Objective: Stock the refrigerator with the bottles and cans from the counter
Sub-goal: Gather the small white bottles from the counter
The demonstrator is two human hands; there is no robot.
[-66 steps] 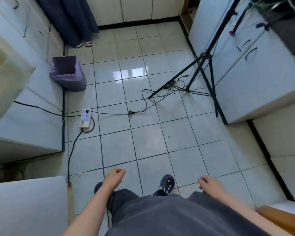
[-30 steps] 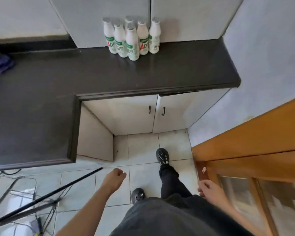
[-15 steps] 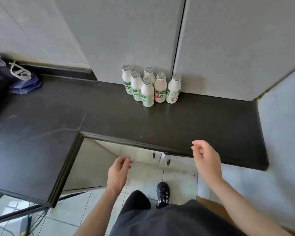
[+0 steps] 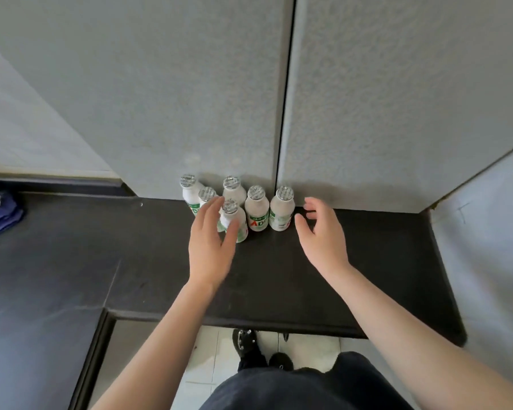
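- The cupboard doors (image 4: 190, 93) rise pale grey behind the bench, a dark seam running down between them.
- The bench (image 4: 353, 267) is dark and L-shaped, wrapping round to the left; its front edge runs just above the floor tiles (image 4: 211, 347).
- The person's dark trousers (image 4: 302, 389) and black shoes (image 4: 245, 343) show at the bottom, under the bench edge.
- The left hand (image 4: 209, 247) reaches over the bench, fingers (image 4: 211, 211) spread and straight, thumb out beside the front bottle (image 4: 234, 221); whether skin touches it I cannot tell.
- The right hand (image 4: 323, 235) hangs just right of the rightmost bottle (image 4: 282, 211), fingers curled loosely apart, holding nothing.
- A blue cloth bundle (image 4: 0, 214) lies at the far left of the bench.
- Six white bottles with foil caps and green-and-red labels stand upright in a tight cluster against the doors: the leftmost (image 4: 190, 192), one partly behind the left hand (image 4: 206, 195), one at the back (image 4: 233, 187), one with red letters (image 4: 256, 211), plus the two named.
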